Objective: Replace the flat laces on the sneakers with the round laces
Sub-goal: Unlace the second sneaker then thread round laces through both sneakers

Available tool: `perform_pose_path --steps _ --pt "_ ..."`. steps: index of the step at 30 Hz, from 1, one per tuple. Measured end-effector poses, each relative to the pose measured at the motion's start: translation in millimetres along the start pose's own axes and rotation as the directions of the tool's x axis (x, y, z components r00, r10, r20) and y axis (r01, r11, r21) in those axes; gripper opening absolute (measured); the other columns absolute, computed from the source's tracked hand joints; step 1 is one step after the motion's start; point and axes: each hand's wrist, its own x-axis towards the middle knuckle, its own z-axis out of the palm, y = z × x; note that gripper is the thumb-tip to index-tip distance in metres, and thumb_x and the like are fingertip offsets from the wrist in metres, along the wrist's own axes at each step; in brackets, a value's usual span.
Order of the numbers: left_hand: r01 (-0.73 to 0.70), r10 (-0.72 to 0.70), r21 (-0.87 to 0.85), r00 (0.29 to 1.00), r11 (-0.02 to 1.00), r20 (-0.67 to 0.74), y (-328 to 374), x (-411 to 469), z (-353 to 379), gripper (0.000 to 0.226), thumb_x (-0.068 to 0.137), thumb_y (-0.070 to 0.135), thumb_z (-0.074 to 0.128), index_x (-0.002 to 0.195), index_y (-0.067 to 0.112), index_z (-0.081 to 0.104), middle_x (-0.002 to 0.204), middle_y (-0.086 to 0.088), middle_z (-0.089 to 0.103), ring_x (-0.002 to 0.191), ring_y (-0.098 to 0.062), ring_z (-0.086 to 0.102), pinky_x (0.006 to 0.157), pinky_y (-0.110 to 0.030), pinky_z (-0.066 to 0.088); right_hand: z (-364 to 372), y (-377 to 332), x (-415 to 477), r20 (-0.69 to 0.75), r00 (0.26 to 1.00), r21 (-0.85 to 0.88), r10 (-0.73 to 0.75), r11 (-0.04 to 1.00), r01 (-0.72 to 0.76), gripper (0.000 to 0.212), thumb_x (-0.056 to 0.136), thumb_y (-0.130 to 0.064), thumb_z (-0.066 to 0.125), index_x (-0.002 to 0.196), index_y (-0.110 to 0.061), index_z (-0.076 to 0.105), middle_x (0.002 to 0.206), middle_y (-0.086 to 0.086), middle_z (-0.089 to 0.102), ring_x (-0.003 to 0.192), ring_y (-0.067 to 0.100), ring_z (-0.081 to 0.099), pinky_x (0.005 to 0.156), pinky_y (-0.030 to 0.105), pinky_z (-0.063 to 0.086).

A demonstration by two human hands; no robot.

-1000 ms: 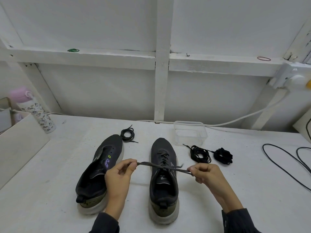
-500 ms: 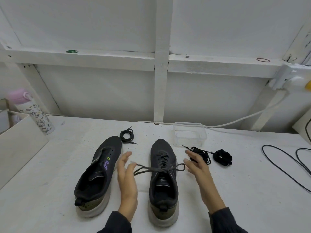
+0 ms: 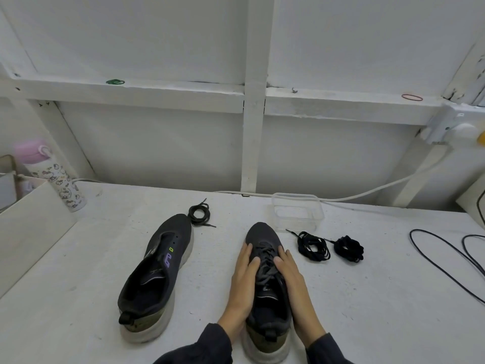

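1. Head view: left hand (image 3: 244, 282) and right hand (image 3: 291, 282) lie flat against the laced sneaker (image 3: 263, 236). Fingers are straight, thumbs on its grey laces (image 3: 266, 262). The palms hide its sides.
2. Unlaced sneaker (image 3: 157, 279) sits left of it on the table (image 3: 78, 285); its purple mark (image 3: 168, 259) is unreadable.
3. Coiled lace (image 3: 200, 215) lies just past that toe. Black lace bundles (image 3: 313, 246) (image 3: 349, 248) lie near a clear tub (image 3: 298, 215). Flat or round: cannot tell.
4. Bottle (image 3: 52, 174) is partly behind a box (image 3: 31, 227); its print is too small to read.

laced sneaker (image 3: 265, 240) right of unlaced sneaker (image 3: 157, 274), coiled laces (image 3: 313, 246) further right
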Motion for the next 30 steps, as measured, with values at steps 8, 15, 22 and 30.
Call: perform_pose_path --steps 8,15,22,30 --pt "-0.025 0.025 0.014 1.000 1.000 0.015 36.1 -21.5 -20.6 0.047 0.102 0.038 0.040 0.148 0.030 0.034 0.154 0.020 0.025 0.141 0.003 0.021 0.117 -0.021 0.018 7.2 -34.0 -11.2 -0.053 0.998 -0.139 -0.035 0.990 0.028 0.061 0.095 -0.043 0.053 0.150 -0.040 0.026 0.162 -0.014 0.001 0.148 0.003 0.003 0.111 0.026 0.014" --pt "-0.380 0.399 0.135 0.901 0.915 -0.170 84.3 -34.0 -117.2 0.037 0.096 0.011 0.057 0.126 0.032 0.061 0.140 0.025 0.048 0.132 0.008 0.039 0.108 -0.022 0.032 69.9 -73.4 -42.6 -0.137 0.955 -0.044 -0.262 0.965 0.258 0.063 0.085 -0.045 0.065 0.138 -0.061 0.034 0.157 -0.028 0.016 0.144 -0.001 0.020 0.118 0.032 0.020" --pt "-0.047 0.086 0.221 0.981 0.974 -0.172 61.3 7.0 -213.5 0.039 0.099 0.013 0.051 0.137 0.026 0.051 0.148 0.011 0.040 0.136 -0.006 0.036 0.108 -0.023 0.031 171.0 -30.8 -19.0 0.173 0.984 -0.038 -0.038 0.998 0.046 0.050 0.098 -0.031 0.054 0.144 -0.041 0.039 0.148 -0.023 0.035 0.134 -0.002 0.031 0.105 0.021 0.025" --pt "0.075 -0.070 0.122 0.997 0.990 -0.041 25.6 18.7 -218.4 0.052 0.103 0.018 0.042 0.153 0.022 0.025 0.160 0.011 0.016 0.145 -0.008 0.022 0.120 -0.030 0.022 218.1 23.4 8.4 0.148 0.987 -0.049 0.054 0.998 -0.048 0.076 0.079 -0.063 0.050 0.149 -0.043 0.029 0.156 -0.019 0.029 0.144 0.003 0.027 0.120 0.039 0.025"
